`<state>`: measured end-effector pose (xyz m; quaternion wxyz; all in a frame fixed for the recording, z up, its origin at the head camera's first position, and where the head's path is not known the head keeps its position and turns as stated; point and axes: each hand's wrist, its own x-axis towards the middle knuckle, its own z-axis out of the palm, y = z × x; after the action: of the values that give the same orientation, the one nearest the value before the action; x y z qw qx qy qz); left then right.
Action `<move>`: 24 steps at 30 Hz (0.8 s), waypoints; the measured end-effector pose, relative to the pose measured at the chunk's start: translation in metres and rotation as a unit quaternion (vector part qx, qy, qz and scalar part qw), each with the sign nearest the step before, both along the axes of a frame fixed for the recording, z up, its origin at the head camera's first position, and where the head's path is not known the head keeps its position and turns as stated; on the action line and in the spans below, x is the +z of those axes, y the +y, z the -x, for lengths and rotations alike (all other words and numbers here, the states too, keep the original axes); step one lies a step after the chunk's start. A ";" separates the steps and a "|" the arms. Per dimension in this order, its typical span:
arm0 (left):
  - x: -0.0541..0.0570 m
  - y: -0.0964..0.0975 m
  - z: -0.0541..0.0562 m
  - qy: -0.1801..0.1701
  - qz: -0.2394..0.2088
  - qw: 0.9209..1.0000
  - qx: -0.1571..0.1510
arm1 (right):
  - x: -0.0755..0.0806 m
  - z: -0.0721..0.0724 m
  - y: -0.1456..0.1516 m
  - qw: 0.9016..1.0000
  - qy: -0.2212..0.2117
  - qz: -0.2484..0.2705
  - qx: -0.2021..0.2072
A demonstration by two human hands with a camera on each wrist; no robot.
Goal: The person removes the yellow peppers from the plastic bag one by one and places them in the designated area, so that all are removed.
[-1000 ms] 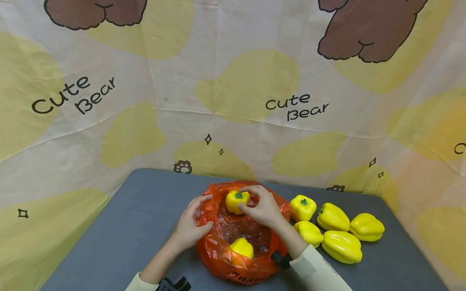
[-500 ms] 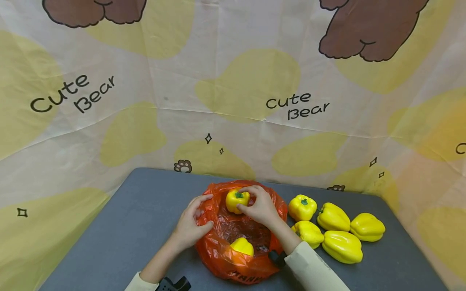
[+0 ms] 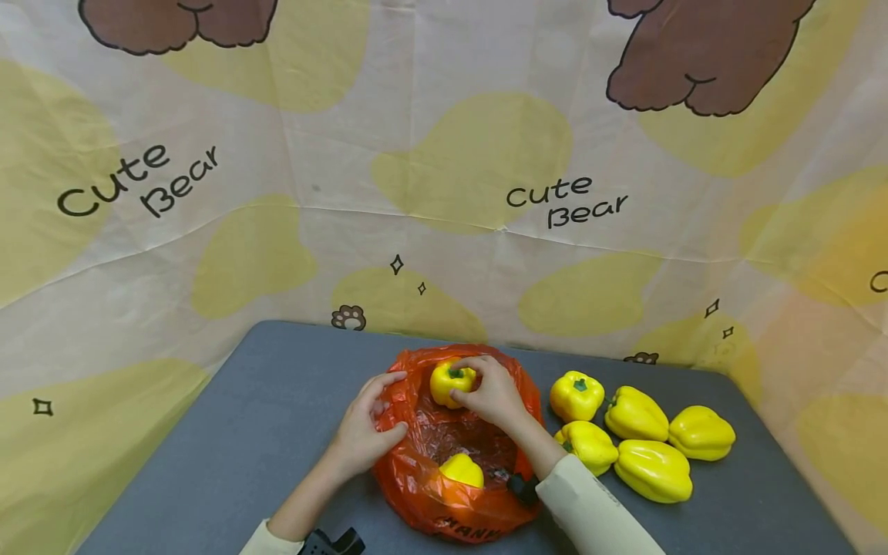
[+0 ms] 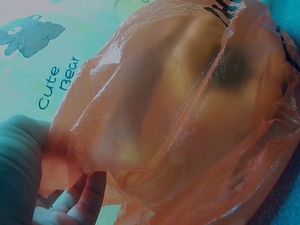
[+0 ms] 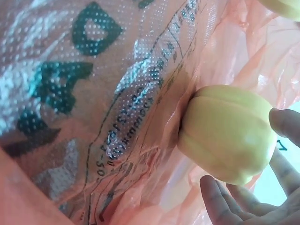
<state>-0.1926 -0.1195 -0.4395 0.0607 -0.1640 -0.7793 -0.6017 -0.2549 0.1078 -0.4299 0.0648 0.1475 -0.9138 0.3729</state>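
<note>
A red plastic bag (image 3: 409, 493) stands on the table with its mouth spread wide. My left hand (image 3: 364, 428) grips the left side of its rim; in the left wrist view the bag's thin film (image 4: 140, 117) runs between thumb and fingers (image 4: 89, 199). Inside the mouth, my right hand (image 3: 496, 393) holds a yellow bell pepper (image 3: 447, 385) with a green stem, thumb on one side and fingers on the other. The right wrist view shows that pepper (image 5: 229, 133) close to the printed bag wall (image 5: 93, 93). A second yellow pepper (image 3: 462, 469) lies lower in the bag.
Several yellow bell peppers (image 3: 652, 470) lie grouped on the grey table (image 3: 291, 401) right of the bag. One of them (image 3: 586, 445) sits near my right forearm. A patterned cloth (image 3: 444, 169) hangs behind the table.
My right forearm and sleeve have shifted slightly left, and the bag's right side has drawn in a little. Both hands keep their hold; the held pepper stays almost in place.
</note>
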 end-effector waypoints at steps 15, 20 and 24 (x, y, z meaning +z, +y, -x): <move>0.001 0.002 -0.001 0.000 0.006 1.000 0.003 | -0.007 0.006 -0.002 1.000 0.006 0.020 0.015; 0.002 0.002 0.000 -0.005 0.005 1.000 0.003 | -0.007 0.006 -0.002 0.999 0.007 0.031 0.016; 0.002 0.001 0.000 -0.010 0.002 1.000 0.001 | -0.006 0.006 -0.002 0.999 0.005 0.037 0.017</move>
<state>-0.1924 -0.1182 -0.4372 0.0537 -0.1571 -0.7812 -0.6017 -0.2612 0.1059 -0.4363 0.0682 0.1619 -0.8964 0.4069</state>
